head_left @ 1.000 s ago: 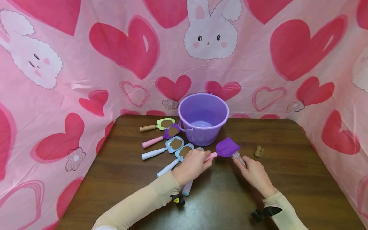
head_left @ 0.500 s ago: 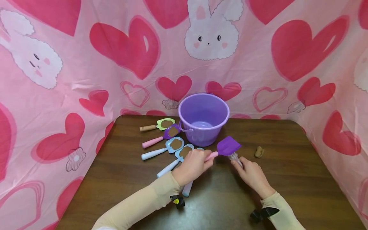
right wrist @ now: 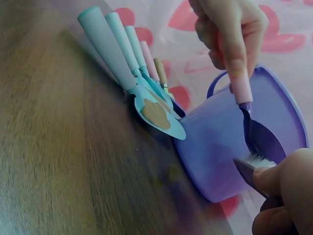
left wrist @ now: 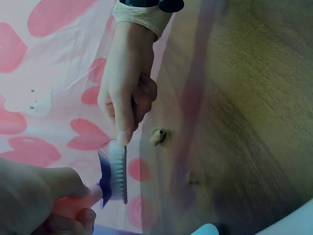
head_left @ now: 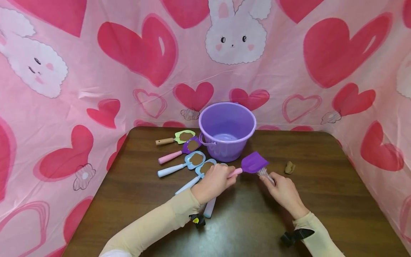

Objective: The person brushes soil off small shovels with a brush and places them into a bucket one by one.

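Held in my left hand point(head_left: 213, 182) is the pink handle of a small shovel point(head_left: 254, 162) with a purple blade, raised above the table in front of the bucket. My right hand point(head_left: 284, 192) grips a brush point(left wrist: 117, 171) with white bristles and pinches its handle near the bristles. The bristles lie against the underside of the purple blade, which hides part of them in the head view. In the right wrist view, the white bristle tips point(right wrist: 259, 160) show close to the blade. A brown lump point(head_left: 289, 167) lies on the table beyond my right hand.
A purple bucket point(head_left: 224, 151) stands at the back of the dark wooden table point(head_left: 135, 214). Left of it lie several shovels with brown patches on their blades, among them a green one point(head_left: 184, 137), a purple one point(head_left: 170, 157) and a blue one point(head_left: 171, 170).
My right hand has moved the brush slightly left and then back right along the blade. The left hand has kept the shovel in nearly the same place.
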The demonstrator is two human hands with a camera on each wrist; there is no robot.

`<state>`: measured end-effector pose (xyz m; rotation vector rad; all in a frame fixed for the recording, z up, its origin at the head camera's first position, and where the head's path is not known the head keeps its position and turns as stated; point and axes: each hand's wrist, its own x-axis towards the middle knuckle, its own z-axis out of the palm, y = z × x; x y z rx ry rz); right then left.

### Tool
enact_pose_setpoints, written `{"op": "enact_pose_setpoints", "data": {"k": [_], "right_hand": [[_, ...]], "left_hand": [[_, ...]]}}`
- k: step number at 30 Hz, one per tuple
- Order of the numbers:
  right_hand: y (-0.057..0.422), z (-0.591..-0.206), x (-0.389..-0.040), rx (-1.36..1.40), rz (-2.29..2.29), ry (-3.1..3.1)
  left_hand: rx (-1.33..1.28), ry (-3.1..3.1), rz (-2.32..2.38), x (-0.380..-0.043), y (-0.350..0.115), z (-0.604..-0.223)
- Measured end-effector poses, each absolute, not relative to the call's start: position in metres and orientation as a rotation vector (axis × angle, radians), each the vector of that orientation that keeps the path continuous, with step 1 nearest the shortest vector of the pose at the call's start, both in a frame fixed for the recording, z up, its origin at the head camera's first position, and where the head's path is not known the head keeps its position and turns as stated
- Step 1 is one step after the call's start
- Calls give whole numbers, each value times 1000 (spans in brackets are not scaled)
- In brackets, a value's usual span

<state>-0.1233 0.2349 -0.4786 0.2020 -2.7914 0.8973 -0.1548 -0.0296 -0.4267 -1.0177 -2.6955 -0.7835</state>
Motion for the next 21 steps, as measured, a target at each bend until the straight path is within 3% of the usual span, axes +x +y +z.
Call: {"op": "enact_pose_setpoints", "data": {"k": [9, 21], "right_hand": [[242, -474, -129, 128, 899, -2793], [227, -479, -123, 299, 863, -2778]], "left_hand": [[-985, -2708, -853, -155, -29, -422], [-978, -2621, -730, -154, -25, -426]]}}
